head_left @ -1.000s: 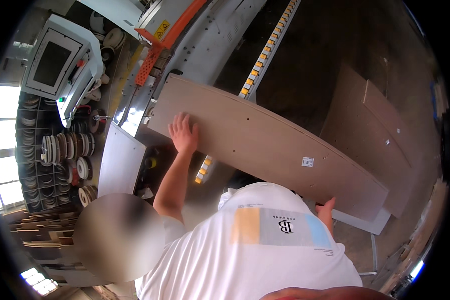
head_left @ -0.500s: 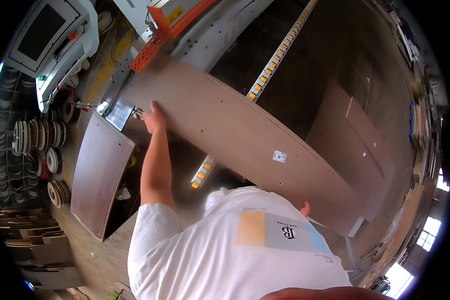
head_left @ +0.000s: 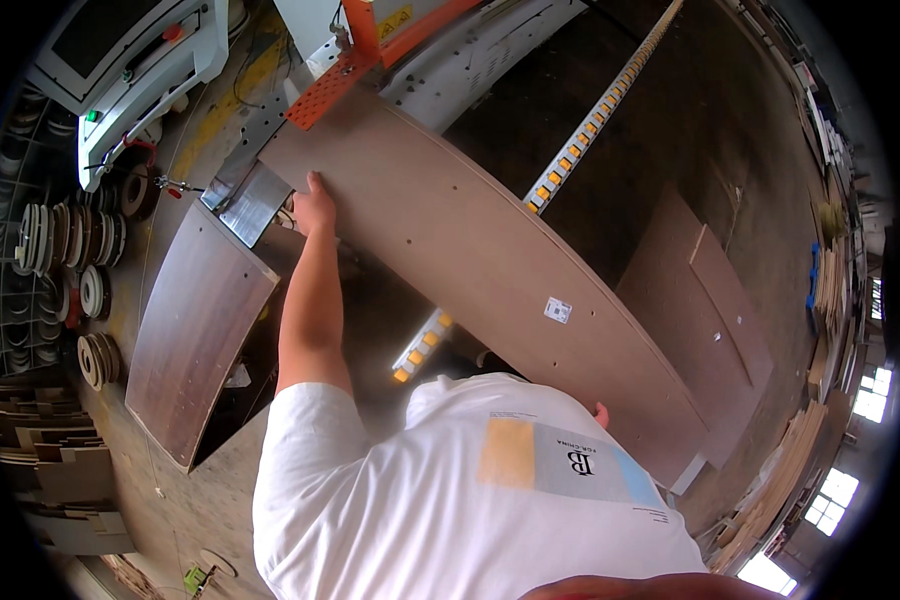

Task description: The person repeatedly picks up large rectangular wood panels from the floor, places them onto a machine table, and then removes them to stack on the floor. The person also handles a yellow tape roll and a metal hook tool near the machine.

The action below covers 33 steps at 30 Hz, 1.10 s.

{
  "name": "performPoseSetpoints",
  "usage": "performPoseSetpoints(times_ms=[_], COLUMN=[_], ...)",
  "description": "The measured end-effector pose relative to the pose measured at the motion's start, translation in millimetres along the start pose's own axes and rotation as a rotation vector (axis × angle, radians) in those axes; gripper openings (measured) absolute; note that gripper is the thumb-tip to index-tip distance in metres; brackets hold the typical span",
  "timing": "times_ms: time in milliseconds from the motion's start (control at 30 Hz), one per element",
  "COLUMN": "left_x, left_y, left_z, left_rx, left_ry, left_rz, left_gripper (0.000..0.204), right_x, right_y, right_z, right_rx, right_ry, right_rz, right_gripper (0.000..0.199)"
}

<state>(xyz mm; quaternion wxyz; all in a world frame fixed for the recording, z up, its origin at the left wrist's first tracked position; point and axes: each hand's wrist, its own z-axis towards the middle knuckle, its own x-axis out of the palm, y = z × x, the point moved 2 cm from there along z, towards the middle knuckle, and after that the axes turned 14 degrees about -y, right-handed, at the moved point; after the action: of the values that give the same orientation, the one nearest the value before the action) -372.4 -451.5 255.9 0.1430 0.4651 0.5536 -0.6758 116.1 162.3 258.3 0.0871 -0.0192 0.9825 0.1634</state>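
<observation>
A long brown wooden board [head_left: 490, 255] with small drilled holes and a white label [head_left: 558, 310] slants from upper left to lower right before me. My left hand [head_left: 314, 206] is closed on its near edge by the far-left end, thumb on top and the other fingers mostly hidden at the edge. Of my right hand [head_left: 601, 415], only a fingertip or thumb shows over the near edge towards the board's right end; my shirt hides the rest. The board's left end lies under an orange perforated bracket [head_left: 328, 92] of a machine, alongside a shiny metal plate [head_left: 256, 206].
Yellow-and-grey roller bars [head_left: 592, 120] run beyond and under the board. More brown panels [head_left: 705, 300] lean at the right. A machine with a screen [head_left: 95, 45] stands upper left, above a brown side panel [head_left: 200, 345]. Edging rolls [head_left: 70, 235] and stacked boards [head_left: 60, 440] line the left.
The view has turned a little, and the machine and roller bars sit further right in it. The board has shifted slightly against them, with both hands keeping their places on it.
</observation>
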Motion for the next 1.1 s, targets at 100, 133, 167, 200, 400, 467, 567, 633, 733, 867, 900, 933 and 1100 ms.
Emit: performPoseSetpoints(times_ms=[100, 133, 167, 200, 400, 467, 567, 633, 733, 867, 900, 933, 1100], left_x=[6.3, 8.0, 9.9, 10.8, 14.4, 19.1, 27.9, 34.7, 48.4, 63.0, 71.8, 82.9, 90.8], left_y=[3.7, 3.9, 3.9, 4.3, -11.7, -14.3, -19.0, -24.7, -31.1, -50.6, -64.1, -78.5, -107.1], left_z=[4.5, 5.5, 6.3, 6.1, -2.2, -1.2, -0.6, -1.5, 1.2, -4.9, -12.3, -17.9, -24.0], left_rx=[-0.015, -0.011, -0.007, -0.007, -0.053, -0.058, -0.067, -0.065, -0.045, -0.063, -0.066, -0.044, -0.076], left_ry=[0.001, -0.001, -0.004, -0.007, -0.006, 0.004, -0.002, -0.005, -0.02, -0.004, 0.037, 0.06, 0.072], left_rz=[-0.021, -0.032, -0.042, -0.054, -0.117, -0.123, -0.126, -0.13, -0.148, -0.167, -0.168, -0.158, -0.171], left_gripper=[0.085, 0.085, 0.085, 0.085, 0.083, 0.082, 0.081, 0.081, 0.082, 0.082, 0.081, 0.081, 0.083], right_x=[7.7, 8.7, 10.1, 13.0, 22.7, 26.7, 34.2, 36.7, 49.8, 92.3, 97.6, 99.1, 144.8], right_y=[0.5, 2.5, 2.2, 3.7, 10.7, 14.1, 20.6, 24.5, 32.5, 34.6, 31.4, 30.8, 51.0], right_z=[-1.8, -1.7, -1.1, -1.1, 6.4, 8.9, 14.5, 19.3, 24.6, -6.3, -20.1, -23.6, -39.2], right_rx=[0.001, 0.007, 0.009, 0.013, 0.023, 0.031, 0.041, 0.046, 0.054, 0.06, 0.058, 0.025, -0.041], right_ry=[0.0, -0.001, -0.001, 0.001, 0.016, 0.029, 0.056, 0.082, 0.127, 0.001, -0.069, -0.068, -0.043], right_rz=[-0.017, -0.018, -0.025, -0.03, -0.07, -0.086, -0.104, -0.123, -0.151, -0.031, 0.056, 0.087, 0.132], right_gripper=[0.056, 0.056, 0.056, 0.056, 0.056, 0.056, 0.055, 0.055, 0.055, 0.054, 0.053, 0.052, 0.053])
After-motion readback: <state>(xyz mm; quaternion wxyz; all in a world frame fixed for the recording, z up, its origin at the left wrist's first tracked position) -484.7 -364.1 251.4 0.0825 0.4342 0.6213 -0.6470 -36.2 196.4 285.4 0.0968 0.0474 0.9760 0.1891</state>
